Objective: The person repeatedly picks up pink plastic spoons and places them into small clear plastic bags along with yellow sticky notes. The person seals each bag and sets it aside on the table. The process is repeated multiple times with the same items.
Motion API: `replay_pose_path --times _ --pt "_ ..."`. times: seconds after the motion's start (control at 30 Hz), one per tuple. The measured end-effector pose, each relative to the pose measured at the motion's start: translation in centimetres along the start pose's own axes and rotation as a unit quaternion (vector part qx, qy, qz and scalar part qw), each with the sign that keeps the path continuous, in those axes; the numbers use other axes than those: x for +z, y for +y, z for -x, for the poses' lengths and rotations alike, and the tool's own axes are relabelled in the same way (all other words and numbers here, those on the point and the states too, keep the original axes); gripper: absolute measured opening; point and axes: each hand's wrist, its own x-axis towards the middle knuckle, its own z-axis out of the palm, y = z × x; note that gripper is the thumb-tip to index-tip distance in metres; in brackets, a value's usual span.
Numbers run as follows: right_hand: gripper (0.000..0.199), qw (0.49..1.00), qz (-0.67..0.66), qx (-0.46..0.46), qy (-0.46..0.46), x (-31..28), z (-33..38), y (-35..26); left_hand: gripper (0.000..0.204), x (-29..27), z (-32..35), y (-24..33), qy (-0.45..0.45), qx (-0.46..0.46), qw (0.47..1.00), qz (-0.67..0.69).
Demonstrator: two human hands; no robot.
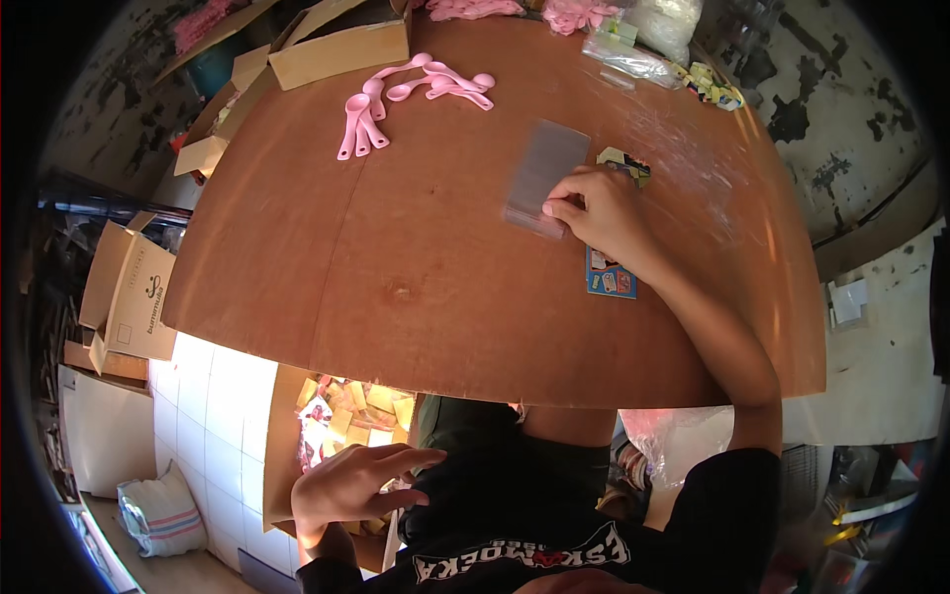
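Note:
My right hand (pixel 599 208) is over the right side of the brown table, thumb and fingers pinched on the lower edge of a clear plastic bag (pixel 544 163). The flat, see-through bag looks slightly blurred. Beside this hand lie a blue printed card (pixel 611 277) and a partly covered yellow-and-black printed piece (pixel 633 166). My left hand (pixel 361 483) is below the table's front edge, fingers apart and holding nothing visible. It hovers by an open carton (pixel 287 426) filled with small yellowish packets. Pink measuring spoons (pixel 360 124) lie in loose groups toward the table's far left.
An open cardboard box (pixel 341 48) stands at the table's far left edge. Clear plastic packaging (pixel 633 61) and more pink pieces (pixel 475 8) lie along the back. Another carton (pixel 134 292) is left of the table, with a white sack (pixel 163 510) on the floor.

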Motion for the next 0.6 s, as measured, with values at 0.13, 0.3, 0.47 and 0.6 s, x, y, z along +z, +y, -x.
replay_pose_path --times 0.13,0.3,0.47,0.6 --pt "0.015 0.999 0.021 0.003 0.028 0.1 0.6 0.8 0.035 -3.4 -5.0 4.0 0.064 0.182 0.979 -0.063" --pt "0.012 0.999 -0.020 -0.009 0.034 0.5 0.4 0.4 0.031 -8.2 -12.4 6.0 0.178 0.160 0.963 -0.124" --pt "0.013 0.997 -0.041 -0.030 0.051 0.8 0.5 1.6 0.030 -11.6 -19.0 3.7 0.180 0.142 0.956 -0.183" --pt "0.014 0.996 0.010 -0.061 0.070 1.2 0.7 2.0 0.030 -11.7 -21.4 2.8 0.246 0.115 0.920 -0.284"
